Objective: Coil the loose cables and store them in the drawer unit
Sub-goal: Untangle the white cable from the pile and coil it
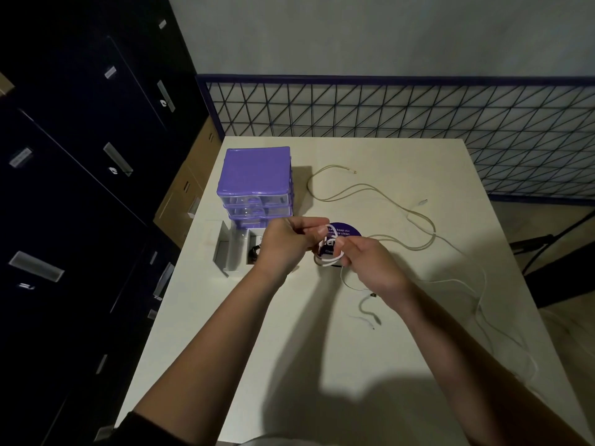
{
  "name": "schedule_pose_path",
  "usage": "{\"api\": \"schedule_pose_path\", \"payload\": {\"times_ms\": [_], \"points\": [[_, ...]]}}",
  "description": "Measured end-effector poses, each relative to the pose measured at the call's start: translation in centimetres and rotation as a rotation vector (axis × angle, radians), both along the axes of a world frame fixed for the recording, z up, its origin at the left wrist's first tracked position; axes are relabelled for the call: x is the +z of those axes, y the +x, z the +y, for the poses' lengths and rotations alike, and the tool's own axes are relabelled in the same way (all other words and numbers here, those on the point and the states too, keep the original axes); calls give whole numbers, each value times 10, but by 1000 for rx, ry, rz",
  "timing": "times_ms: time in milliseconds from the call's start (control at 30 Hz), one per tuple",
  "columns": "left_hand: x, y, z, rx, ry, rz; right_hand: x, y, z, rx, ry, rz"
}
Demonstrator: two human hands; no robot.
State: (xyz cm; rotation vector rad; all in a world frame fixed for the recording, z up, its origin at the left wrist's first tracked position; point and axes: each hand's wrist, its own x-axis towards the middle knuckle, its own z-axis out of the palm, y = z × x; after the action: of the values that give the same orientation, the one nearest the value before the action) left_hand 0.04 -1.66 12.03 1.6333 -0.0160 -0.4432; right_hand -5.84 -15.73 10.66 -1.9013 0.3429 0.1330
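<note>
Mid-task, by my read: coiling is under way, nothing clearly stored in its final place yet.

Both hands are up over the bench [322,365], close together. Left hand [283,244] pinches a small coil of white cable [328,257]; right hand [370,263] is closed on the same cable, apparently feeding the next loop. A few loops are formed. The rest of that white cable trails off to the right and runs over the bench edge, so plenty is left to wind.

Untouched: a beige cable [370,189] sprawled loose across the far half of the bench, both plugs free. A short grey cable [367,305] lies just beside the right wrist, also uncoiled.

The purple drawer unit [254,175] stands at the far left of the bench, clear drawer fronts. One clear drawer [225,252] is pulled out and sits on the bench in front of it; something dark is inside, partly hidden by the left hand, can't tell what.

Materials: cables are thin, round, limp, and should hold a loop only while pinched. The unit is glossy hard plastic, boxy. Bench top is smooth, matte, off-white. A round purple sticker [346,230] with white lettering sits under the hands.
</note>
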Motion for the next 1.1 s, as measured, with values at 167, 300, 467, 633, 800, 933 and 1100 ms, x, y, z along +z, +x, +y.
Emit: {"api": "schedule_pose_path", "payload": {"times_ms": [167,300,467,633,800,933,1100], "points": [[-8,-7,-8,207,-31,-87,3,2,2,-19,61,-13],[-13,-15,-15,266,-76,-135,5,4,1,-58,197,22],[-19,-14,-12,176,-86,-189,8,6,-6,-59,251,1],[-19,-8,-7,118,12,-95,12,6,-10,-48,306,15],[-7,-4,1,-179,-68,149,11,5,-11,-23,334,16],[-8,-1,3,-155,-86,121,9,5,-11,-14,357,28],[-5,-2,-1,-112,-75,50,9,6,-14,-26,424,30]]}}
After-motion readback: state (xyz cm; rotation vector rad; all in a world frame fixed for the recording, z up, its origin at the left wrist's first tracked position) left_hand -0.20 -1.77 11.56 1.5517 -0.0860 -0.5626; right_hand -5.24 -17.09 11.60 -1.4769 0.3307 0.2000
